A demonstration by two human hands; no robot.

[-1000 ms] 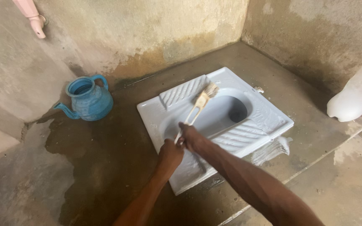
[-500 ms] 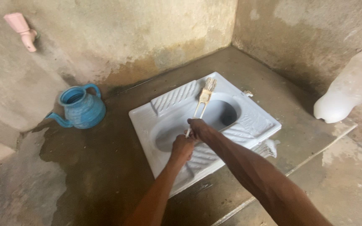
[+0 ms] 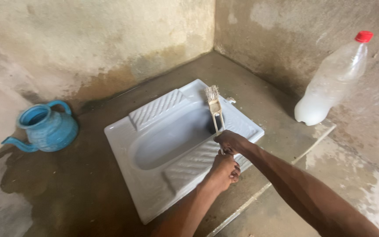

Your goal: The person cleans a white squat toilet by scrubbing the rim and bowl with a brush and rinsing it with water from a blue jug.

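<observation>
Both my hands hold one long cream-handled brush (image 3: 214, 108). My right hand (image 3: 231, 141) grips the handle higher up, and my left hand (image 3: 224, 169) closes around its lower end just below. The bristled head rests on the far rim of a white squat toilet pan (image 3: 123, 138) set into the wet concrete floor. The handle crosses over the dark drain hole, which is mostly hidden behind it. My forearms reach in from the bottom right, over the pan's right ribbed footrest (image 3: 189, 164).
A blue plastic spouted water pot (image 3: 44, 128) stands on the wet floor left of the pan. A clear plastic bottle with a red cap (image 3: 332, 83) leans against the right wall. Stained concrete walls meet in the far corner. A raised concrete step edge (image 3: 281, 173) runs along the right.
My view swung to the right, bringing the bottle fully into sight and losing the pink tap. The brush head moved from the left footrest to the pan's far rim, and my hands shifted right.
</observation>
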